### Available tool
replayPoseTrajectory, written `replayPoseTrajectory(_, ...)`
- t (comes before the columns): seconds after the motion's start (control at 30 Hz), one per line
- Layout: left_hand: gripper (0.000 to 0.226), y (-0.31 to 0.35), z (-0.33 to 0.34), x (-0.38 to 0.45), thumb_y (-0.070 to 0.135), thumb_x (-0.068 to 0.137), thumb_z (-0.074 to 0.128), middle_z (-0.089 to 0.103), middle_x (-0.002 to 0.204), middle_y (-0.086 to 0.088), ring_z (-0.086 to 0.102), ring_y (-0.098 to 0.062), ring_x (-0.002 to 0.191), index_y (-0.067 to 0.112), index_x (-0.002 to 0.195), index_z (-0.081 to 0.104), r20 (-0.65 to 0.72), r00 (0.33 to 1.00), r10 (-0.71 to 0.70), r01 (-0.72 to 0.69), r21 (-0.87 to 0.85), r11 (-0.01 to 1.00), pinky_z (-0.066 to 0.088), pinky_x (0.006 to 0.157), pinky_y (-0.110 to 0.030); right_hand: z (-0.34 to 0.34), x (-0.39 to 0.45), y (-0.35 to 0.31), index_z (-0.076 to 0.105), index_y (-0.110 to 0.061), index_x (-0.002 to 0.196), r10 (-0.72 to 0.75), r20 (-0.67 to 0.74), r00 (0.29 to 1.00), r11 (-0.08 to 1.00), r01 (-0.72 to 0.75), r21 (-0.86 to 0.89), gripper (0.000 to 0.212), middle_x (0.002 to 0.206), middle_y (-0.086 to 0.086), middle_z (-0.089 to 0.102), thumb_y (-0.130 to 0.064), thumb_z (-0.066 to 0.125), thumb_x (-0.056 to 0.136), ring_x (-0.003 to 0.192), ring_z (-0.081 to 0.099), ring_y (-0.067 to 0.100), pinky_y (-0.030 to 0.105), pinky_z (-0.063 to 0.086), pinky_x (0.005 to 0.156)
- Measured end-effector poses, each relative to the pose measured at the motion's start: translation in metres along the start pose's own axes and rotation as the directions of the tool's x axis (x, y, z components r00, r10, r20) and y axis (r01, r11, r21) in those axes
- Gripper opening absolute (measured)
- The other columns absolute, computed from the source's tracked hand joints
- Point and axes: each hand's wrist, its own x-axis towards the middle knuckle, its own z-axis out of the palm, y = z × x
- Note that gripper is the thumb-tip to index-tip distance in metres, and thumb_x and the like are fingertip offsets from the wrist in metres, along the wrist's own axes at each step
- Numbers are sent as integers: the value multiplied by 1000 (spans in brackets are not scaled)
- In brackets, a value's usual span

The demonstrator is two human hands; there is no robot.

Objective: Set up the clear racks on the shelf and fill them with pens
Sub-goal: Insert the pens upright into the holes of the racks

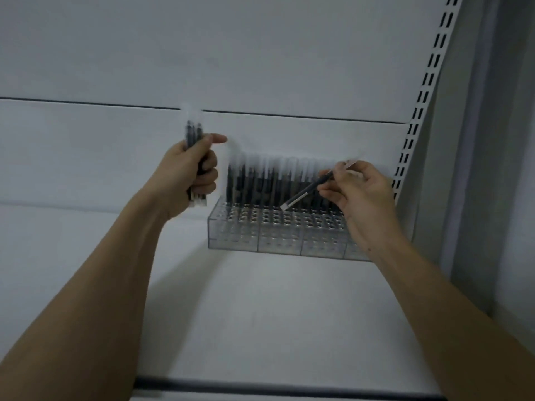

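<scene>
One slanted pen, black-barrelled with a white end (307, 190), is pinched in my right hand (357, 192), its white end lowered to the hole grid of the clear plastic rack (278, 231) that sits on the white shelf (260, 314) against the pale back panel (260, 53). My left hand (188, 175) is closed around a small bundle of matching black pens with clear caps (194, 137), held upright just left of the rack and clear of it.

As I judge it, the main risk is the angle. The pen comes in well off vertical, so its end could catch on a hole's rim and skid across the grid, or lean into the standing pens (266, 178) and knock them askew. My right wrist hangs over the rack's right end, so a careless pull-back could nudge the rack along the shelf. The bundle is the other worry: my index finger is stretched away from it, so the grip rests on the remaining fingers, and one pen could slide out of the bottom.

The rack looks like several clear sections set side by side in one row, each with a top full of round holes. The back rows hold a dense line of upright dark pens with frosted caps; how many rows deep I cannot tell through the blur. The front rows of holes look empty. The far right section is partly hidden by my arm.
</scene>
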Motion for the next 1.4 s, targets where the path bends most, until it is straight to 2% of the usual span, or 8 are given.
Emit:
replayPoseTrajectory(0.13, 6, -11, -14, 8, 12, 98, 38, 37, 57, 0, 20, -11, 39, 11, 99, 44, -290, 957, 8, -57, -158, 986, 16, 39, -19, 39, 2, 0, 57, -2, 101, -61, 115, 992, 986, 78, -151, 7, 87, 19, 72, 1, 60, 95, 69, 70, 21, 26, 59, 68)
replayPoseTrajectory(0.3, 14, -24, -24, 9, 14, 103, 40, 49, 63, 0, 30, -11, 40, 12, 92, 50, -479, 870, 116, -184, -97, 978, 24, 40, -23, 99, 6, 17, 63, -10, 95, -162, 165, 973, 895, 215, -391, 5, 78, 7, 71, -5, 63, 94, 59, 63, 10, 31, 59, 63)
replayPoseTrajectory(0.4, 22, -26, -29, 8, 24, 105, 45, 54, 66, 2, 41, -12, 45, 14, 106, 64, -484, 863, 146, -231, -120, 966, 34, 42, -23, 122, 8, 31, 63, -14, 95, -212, 204, 956, 835, 285, -471, 4, 76, 1, 69, -11, 64, 94, 64, 65, 14, 35, 58, 66)
replayPoseTrajectory(0.57, 26, -26, -30, 9, 28, 106, 44, 62, 77, -1, 46, -13, 46, 14, 119, 62, -465, 872, 152, -258, -174, 950, 39, 43, -24, 134, 7, 53, 60, -16, 96, -151, 303, 941, 735, 312, -602, 4, 83, 4, 68, -14, 63, 95, 74, 66, 20, 28, 49, 63)
replayPoseTrajectory(0.7, 24, -20, -23, 13, 29, 107, 41, 68, 81, -3, 43, -14, 45, 11, 114, 56, -456, 873, 174, -249, -110, 962, 35, 42, -24, 133, 8, 58, 56, -13, 95, -164, 283, 945, 670, 317, -671, 11, 81, 3, 64, -18, 65, 95, 74, 62, 18, 30, 50, 65)
replayPoseTrajectory(0.9, 17, -12, -1, 10, 23, 106, 42, 56, 63, 2, 30, -12, 44, 13, 99, 53, -424, 892, 159, -224, -108, 968, 23, 40, -24, 119, 9, 57, 53, -12, 90, -164, 243, 956, 680, 287, -674, 16, 75, 2, 61, -20, 65, 96, 68, 57, 16, 29, 47, 61)
replayPoseTrajectory(1.1, 18, -13, -22, 18, 14, 104, 39, 45, 60, 1, 29, -11, 43, 9, 105, 57, -320, 935, 150, -151, 22, 988, 22, 39, -23, 117, 9, 61, 47, -15, 94, -189, 295, 936, 597, 348, -722, 18, 79, 5, 61, -27, 59, 99, 70, 59, 27, 43, 53, 64)
replayPoseTrajectory(1.4, 22, -16, -18, 19, 13, 105, 35, 47, 63, 0, 29, -12, 44, 8, 112, 55, -305, 930, 205, -204, 34, 978, 23, 41, -24, 121, 7, 62, 46, -19, 102, -218, 380, 899, 487, 438, -756, 11, 84, 3, 63, -27, 53, 102, 70, 59, 26, 38, 52, 58)
